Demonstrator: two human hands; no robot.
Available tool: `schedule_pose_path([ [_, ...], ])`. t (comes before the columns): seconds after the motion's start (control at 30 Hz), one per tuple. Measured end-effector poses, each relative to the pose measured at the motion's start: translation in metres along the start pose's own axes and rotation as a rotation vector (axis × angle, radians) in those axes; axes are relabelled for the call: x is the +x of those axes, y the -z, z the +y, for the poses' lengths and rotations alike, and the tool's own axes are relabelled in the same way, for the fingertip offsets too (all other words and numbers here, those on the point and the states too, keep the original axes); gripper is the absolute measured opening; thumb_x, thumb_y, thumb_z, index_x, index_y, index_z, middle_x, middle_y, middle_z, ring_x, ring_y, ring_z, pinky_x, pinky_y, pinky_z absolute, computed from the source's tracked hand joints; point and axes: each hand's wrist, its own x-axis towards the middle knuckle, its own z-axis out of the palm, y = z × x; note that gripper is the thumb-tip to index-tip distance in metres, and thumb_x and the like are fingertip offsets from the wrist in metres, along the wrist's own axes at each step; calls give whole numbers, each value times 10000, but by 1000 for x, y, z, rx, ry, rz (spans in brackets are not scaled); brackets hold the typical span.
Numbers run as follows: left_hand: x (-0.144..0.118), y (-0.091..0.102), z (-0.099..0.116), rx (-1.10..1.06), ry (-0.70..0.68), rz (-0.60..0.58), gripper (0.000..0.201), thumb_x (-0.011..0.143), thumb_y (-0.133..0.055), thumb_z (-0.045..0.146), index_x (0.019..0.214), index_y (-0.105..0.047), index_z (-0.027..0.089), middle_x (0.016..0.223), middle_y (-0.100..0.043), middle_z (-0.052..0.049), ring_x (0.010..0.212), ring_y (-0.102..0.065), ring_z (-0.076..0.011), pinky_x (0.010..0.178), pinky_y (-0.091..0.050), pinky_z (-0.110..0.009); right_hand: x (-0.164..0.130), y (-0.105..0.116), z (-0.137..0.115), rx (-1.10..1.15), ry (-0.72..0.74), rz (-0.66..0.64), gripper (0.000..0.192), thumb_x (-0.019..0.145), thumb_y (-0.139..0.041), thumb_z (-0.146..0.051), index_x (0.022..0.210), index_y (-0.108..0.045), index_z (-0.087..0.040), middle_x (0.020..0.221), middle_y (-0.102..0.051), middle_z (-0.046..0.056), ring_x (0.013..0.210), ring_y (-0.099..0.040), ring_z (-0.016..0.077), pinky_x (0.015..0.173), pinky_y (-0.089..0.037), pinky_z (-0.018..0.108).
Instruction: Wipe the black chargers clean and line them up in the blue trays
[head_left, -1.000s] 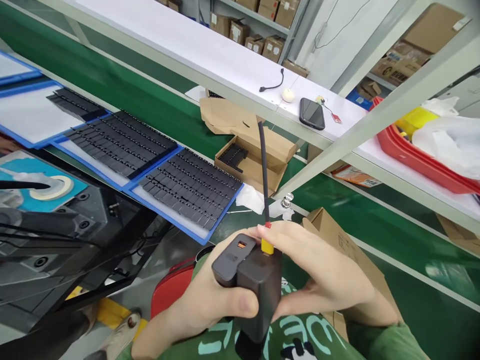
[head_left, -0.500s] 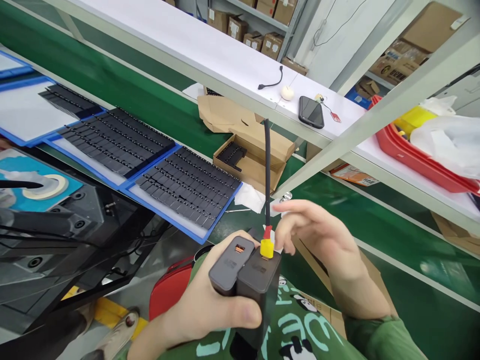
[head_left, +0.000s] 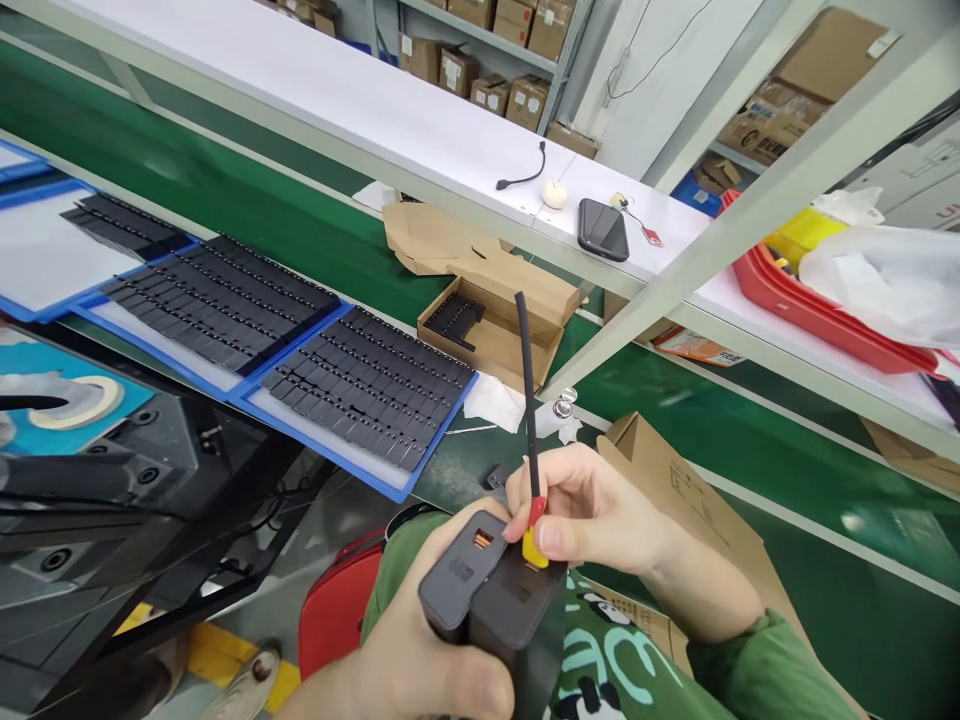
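Observation:
My left hand is wrapped round two black blocks that look like USB chargers, held side by side. The left charger shows an open USB port with orange inside. In the port of the right charger sits a yellow plug with a red collar and a short black cable standing up from it. The thumb and fingers of my right hand are closed on this cable plug, at its yellow and red part.
Blue trays with rows of black parts lie left on the green bench. Behind are an open cardboard box and a white shelf bearing a phone and a red basin. Black machinery stands at left.
My right hand has come down from beside the cable and closed on the plug. My left hand still holds both chargers, which appear slightly lower in view.

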Motion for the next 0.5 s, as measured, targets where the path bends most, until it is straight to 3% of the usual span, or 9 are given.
schedule_pose_path([
  [0.23,8,-4,-1,-6,33,-86,553,650,-845,573,991,-577,230,881,-553,-73,773,-556,-227,646,-454,-346,-8,3,3,-15,-27,3,322,823,-818,-373,776,-638,-111,709,-625,14,578,-529,59,477,-400,158],
  [0.37,15,-2,0,48,39,-57,562,640,-860,577,990,-578,241,838,-518,-44,681,-487,-171,570,-381,-290,-8,11,-7,-61,-49,-27,329,843,-793,-389,788,-620,-115,735,-633,19,598,-542,64,517,-427,170],
  [0.5,21,2,8,246,7,4,547,607,-930,504,955,-601,240,785,-515,7,646,-431,-115,571,-340,-240,-7,14,-33,-437,29,-19,252,895,-737,-329,801,-648,-112,639,-571,-21,540,-469,58,498,-385,178],
])
